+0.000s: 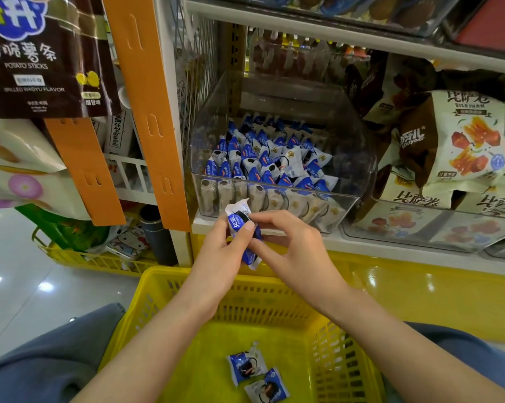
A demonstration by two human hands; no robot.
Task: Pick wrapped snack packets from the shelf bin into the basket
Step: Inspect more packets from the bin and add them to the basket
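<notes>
Print on the held packet (243, 221) is too small to read, & its middle is partly behind the left thumb. Upper-shelf stock is blurred; the neighbouring bin (420, 238) at right is cut off by the frame edge.

The clear shelf bin (359, 181) holds a heap of blue-&-white snack packets (268, 158), w/ a row standing upright against its front wall. The yellow basket (169, 289) below has two loose packets (246, 366) on its floor, near each other.

Left hand (216, 257) & right hand (294, 251) meet above the basket's far rim, in front of the shelf bin. Fingers of both are clamped on the one packet, pinching it from either side.
</notes>
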